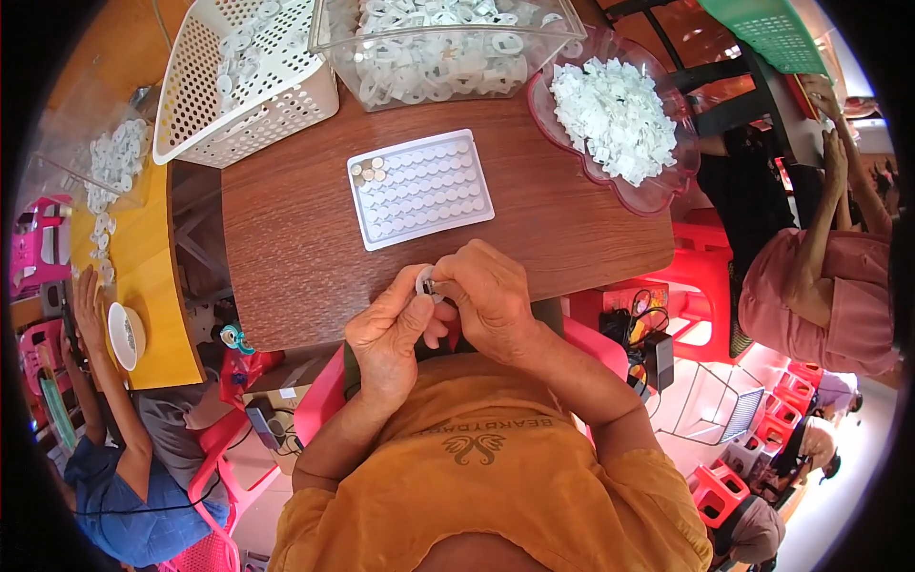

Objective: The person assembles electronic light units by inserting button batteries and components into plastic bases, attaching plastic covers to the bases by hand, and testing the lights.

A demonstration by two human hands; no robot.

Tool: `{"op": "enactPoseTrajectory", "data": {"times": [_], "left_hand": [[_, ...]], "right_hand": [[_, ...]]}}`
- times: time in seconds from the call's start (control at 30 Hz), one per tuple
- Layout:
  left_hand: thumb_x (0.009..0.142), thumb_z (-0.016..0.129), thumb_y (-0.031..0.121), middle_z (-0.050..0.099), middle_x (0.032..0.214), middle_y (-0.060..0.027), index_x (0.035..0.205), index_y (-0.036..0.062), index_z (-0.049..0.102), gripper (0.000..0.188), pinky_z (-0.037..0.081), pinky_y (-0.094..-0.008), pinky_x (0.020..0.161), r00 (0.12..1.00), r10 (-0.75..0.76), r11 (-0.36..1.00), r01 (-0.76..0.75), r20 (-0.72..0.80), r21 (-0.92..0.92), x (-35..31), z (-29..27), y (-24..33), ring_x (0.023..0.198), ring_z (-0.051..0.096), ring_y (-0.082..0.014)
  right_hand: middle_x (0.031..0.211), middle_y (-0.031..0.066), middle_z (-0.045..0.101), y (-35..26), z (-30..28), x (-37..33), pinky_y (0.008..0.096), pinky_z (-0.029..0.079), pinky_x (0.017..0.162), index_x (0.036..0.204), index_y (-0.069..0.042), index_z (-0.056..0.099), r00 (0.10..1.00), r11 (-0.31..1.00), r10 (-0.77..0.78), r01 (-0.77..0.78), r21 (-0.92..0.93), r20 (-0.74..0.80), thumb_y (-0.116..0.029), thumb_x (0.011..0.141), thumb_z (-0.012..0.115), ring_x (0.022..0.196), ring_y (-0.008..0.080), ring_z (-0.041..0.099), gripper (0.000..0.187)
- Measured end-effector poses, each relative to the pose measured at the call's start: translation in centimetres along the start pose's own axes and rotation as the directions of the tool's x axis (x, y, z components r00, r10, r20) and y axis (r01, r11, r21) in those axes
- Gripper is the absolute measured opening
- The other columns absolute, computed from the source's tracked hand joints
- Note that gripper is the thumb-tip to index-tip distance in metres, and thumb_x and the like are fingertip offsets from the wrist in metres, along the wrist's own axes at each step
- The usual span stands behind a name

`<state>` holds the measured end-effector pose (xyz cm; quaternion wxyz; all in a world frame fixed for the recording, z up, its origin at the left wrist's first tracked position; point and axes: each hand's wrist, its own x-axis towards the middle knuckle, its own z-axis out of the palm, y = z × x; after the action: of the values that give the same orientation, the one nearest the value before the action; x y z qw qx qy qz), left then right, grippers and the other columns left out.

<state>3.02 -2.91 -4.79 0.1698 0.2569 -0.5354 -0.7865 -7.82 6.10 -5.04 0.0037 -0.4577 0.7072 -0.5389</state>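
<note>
A small white round plastic part with a dark middle (423, 282) is pinched between my two hands above the table's near edge. My left hand (386, 329) grips its left side with thumb and fingers. From the right, the thumb and forefinger of my right hand (491, 297) close on the same part; its underside is hidden by the fingers. Just beyond the hands lies a white tray with rows of round pockets (419, 238). Several silver button cells (372, 172) sit in its far left corner.
Around the brown table (295, 257) stand a white perforated basket (257, 129) and a clear bin (438, 38) of white parts, plus a pink flower-shaped dish (681, 143) heaped with small white pieces. At left, another person's hand (91, 300) rests near a white bowl (126, 336). More people sit right.
</note>
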Motion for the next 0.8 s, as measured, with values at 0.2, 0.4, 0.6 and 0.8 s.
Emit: {"op": "enactPoseTrajectory", "data": {"times": [0.2, 0.4, 0.6, 0.8], "left_hand": [[0.091, 0.057, 0.012, 0.064, 0.082, -0.0069, 0.118, -0.0035, 0.057, 0.031, 0.043, -0.0188, 0.053, 1.0, 0.011, 1.0, -0.011, 0.01, 0.016, 0.1, -0.1, 0.1, 0.062, 0.054, -0.0073], [0.091, 0.057, 0.012, 0.064, 0.083, -0.0068, 0.118, -0.0036, 0.056, 0.032, 0.044, -0.0185, 0.054, 1.0, 0.024, 1.0, -0.025, 0.016, 0.01, 0.2, -0.1, 0.2, 0.063, 0.055, -0.0073], [0.091, 0.057, 0.014, 0.064, 0.082, -0.0062, 0.117, -0.0033, 0.057, 0.031, 0.044, -0.0184, 0.054, 0.998, 0.058, 0.998, -0.059, 0.028, 0.038, 0.4, -0.2, 0.3, 0.064, 0.055, -0.0072], [0.091, 0.057, 0.016, 0.063, 0.08, -0.006, 0.117, -0.0029, 0.058, 0.032, 0.044, -0.0185, 0.053, 0.998, 0.049, 0.996, -0.051, 0.027, 0.069, 0.5, -0.2, 0.5, 0.063, 0.055, -0.0073]], "right_hand": [[0.07, 0.0076, 0.055, -0.2, 0.4, -0.6, 0.0298, 0.044, 0.055, 0.085, -0.002, 0.056, 0.991, 0.99, 0.132, -0.131, 0.057, -0.014, 0.008, 0.075, 0.061, 0.063, 0.0199, 0.055, 0.016], [0.068, 0.007, 0.057, -1.0, 0.7, -0.7, 0.025, 0.045, 0.05, 0.085, 0.0, 0.054, 0.872, 0.791, 0.486, -0.467, 0.396, 0.058, 0.003, 0.084, 0.057, 0.058, 0.0081, 0.053, 0.005], [0.068, 0.0079, 0.056, -1.9, 0.4, -0.1, 0.0268, 0.046, 0.051, 0.091, 0.0, 0.053, 0.84, 0.759, 0.539, -0.516, 0.397, 0.062, 0.001, 0.084, 0.058, 0.057, 0.011, 0.054, 0.008], [0.076, 0.0035, 0.06, -1.3, 0.4, -0.1, 0.0215, 0.046, 0.056, 0.093, 0.001, 0.055, 0.873, 0.825, 0.478, -0.485, 0.289, 0.1, 0.004, 0.085, 0.057, 0.065, 0.0057, 0.054, 0.008]]}}
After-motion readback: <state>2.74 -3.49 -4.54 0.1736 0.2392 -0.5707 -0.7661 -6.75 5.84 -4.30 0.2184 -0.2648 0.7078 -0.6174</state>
